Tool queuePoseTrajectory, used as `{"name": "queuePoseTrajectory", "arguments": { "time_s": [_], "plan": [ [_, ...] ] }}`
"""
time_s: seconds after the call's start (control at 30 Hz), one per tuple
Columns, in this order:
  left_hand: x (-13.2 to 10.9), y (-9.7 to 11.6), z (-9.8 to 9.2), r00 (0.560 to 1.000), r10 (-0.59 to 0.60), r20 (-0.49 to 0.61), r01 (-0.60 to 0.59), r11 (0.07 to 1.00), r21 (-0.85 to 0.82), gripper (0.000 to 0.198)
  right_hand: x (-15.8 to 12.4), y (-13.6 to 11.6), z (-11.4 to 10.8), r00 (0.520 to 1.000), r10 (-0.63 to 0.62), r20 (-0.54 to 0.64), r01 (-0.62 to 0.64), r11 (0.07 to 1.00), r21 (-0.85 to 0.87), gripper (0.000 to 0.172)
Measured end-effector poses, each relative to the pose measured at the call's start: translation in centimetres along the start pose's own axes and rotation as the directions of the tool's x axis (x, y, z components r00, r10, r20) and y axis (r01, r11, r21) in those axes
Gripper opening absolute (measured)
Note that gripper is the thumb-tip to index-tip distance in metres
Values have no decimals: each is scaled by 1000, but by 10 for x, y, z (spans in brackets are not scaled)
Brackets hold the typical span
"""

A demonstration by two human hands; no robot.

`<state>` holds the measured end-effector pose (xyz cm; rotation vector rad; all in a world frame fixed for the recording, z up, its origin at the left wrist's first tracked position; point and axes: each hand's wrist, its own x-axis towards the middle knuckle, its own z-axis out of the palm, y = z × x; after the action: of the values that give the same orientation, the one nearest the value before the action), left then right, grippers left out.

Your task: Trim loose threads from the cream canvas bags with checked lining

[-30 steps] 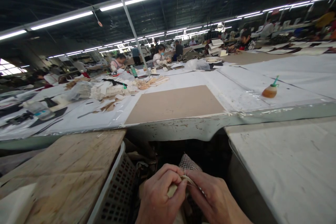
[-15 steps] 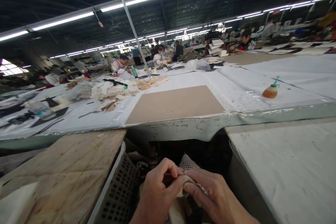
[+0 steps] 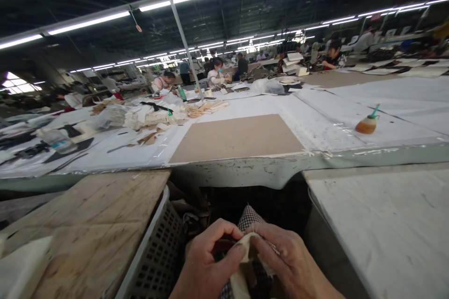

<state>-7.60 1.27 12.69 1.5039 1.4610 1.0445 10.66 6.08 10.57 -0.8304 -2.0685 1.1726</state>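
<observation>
Low in the middle of the head view, my left hand [image 3: 212,259] and my right hand [image 3: 284,254] pinch a cream piece of material [image 3: 249,245] between thumbs and fingers. The fingertips are close together, and the piece curves over between them. Below them it hangs down as a strip. Black-and-white checked cloth [image 3: 250,217] shows behind and under the hands, rising to a point. The fingers hide part of the held piece.
A perforated basket [image 3: 156,247] stands left of my hands, beside a brown-covered surface [image 3: 94,224]. At right is a pale surface [image 3: 389,224]. The long white table [image 3: 315,121] ahead bears a brown board [image 3: 235,138], an amber bottle [image 3: 365,124] and scraps. People sit beyond.
More of the cream piece shows between my hands, and my left fingertips have moved slightly down and apart from the right ones. The view has shifted slightly.
</observation>
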Motion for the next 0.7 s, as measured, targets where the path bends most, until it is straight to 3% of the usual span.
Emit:
{"name": "queuePoseTrajectory", "arguments": {
  "time_s": [0.13,0.3,0.37,0.53,0.7],
  "plan": [
    [1,-5,3,989,143,-45,-133,976,174,9,0,2,4,1000,-29,1,29,1000,-3,32],
    [2,-15,7,951,300,-78,-239,870,431,12,1,8,11,995,-98,-32,95,991,-99,37],
    [5,-15,7,947,312,-76,-243,851,465,13,2,10,12,993,-104,-49,96,985,-145,38],
    [13,-7,6,978,209,8,-189,868,458,14,3,13,7,990,-114,-81,95,974,-205,38],
    [17,-6,12,943,324,79,-314,781,540,23,-1,18,6,983,-125,-134,92,970,-225,40]
  ]
}}
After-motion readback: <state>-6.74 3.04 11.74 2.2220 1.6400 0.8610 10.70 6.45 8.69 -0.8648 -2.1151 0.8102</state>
